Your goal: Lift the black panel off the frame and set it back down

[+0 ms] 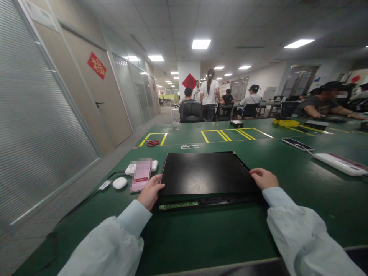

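Observation:
A flat black screen panel (208, 174) lies over a dark frame with a green circuit board (178, 206) showing along its near side. My left hand (151, 190) grips the panel's left edge, thumb on top and fingers beneath. At the right edge, my right hand (263, 178) pinches the panel between thumb and fingertips. The panel's near edge sits a little above the frame, so the board shows in the gap. What lies under the rest of the panel is hidden.
Left of the panel are a pink-screened phone (141, 174), a white earbud case (120, 183) and red scissors (153, 143). To the right lie another phone (298, 144) and a white power bank-like device (340, 164). Yellow tape outlines mark the green table (218, 237). Several people sit or stand beyond.

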Available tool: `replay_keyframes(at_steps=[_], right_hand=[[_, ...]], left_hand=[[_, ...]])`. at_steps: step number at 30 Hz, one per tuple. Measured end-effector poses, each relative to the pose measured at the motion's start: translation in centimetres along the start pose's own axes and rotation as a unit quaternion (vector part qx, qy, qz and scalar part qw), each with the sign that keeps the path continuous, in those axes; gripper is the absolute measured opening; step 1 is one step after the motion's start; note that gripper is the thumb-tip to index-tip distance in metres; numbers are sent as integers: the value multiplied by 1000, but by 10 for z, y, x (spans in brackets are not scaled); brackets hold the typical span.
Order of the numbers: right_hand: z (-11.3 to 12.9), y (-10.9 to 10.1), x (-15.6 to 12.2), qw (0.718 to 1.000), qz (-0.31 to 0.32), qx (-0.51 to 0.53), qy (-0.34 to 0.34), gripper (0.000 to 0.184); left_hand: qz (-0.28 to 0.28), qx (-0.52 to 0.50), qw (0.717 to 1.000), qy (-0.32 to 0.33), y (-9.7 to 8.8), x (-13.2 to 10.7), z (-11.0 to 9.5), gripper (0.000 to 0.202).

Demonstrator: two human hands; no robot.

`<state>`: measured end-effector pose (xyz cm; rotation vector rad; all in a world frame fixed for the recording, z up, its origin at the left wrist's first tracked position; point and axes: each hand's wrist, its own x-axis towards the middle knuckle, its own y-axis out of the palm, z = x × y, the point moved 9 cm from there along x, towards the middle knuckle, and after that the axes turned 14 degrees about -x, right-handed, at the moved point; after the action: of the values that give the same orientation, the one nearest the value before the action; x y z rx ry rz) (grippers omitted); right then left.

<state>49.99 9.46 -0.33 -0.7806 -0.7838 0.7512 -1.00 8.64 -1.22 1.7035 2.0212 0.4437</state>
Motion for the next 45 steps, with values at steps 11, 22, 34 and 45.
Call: replay_keyframes(at_steps=[11, 22, 34, 45], right_hand=[[2, -1, -1, 1000, 23, -17, 8, 18], [3, -2, -2, 999, 29, -28, 12, 16], [0, -1, 0, 999, 29, -32, 18, 16], [1, -1, -1, 999, 38, -25, 22, 17]], left_hand=[[-31, 178, 981, 66, -11, 7, -17, 32], [25, 364, 923, 123, -14, 15, -14, 32], [77, 573, 799, 167, -9, 21, -4, 53], [79, 586, 787, 177, -8, 19, -5, 50]])
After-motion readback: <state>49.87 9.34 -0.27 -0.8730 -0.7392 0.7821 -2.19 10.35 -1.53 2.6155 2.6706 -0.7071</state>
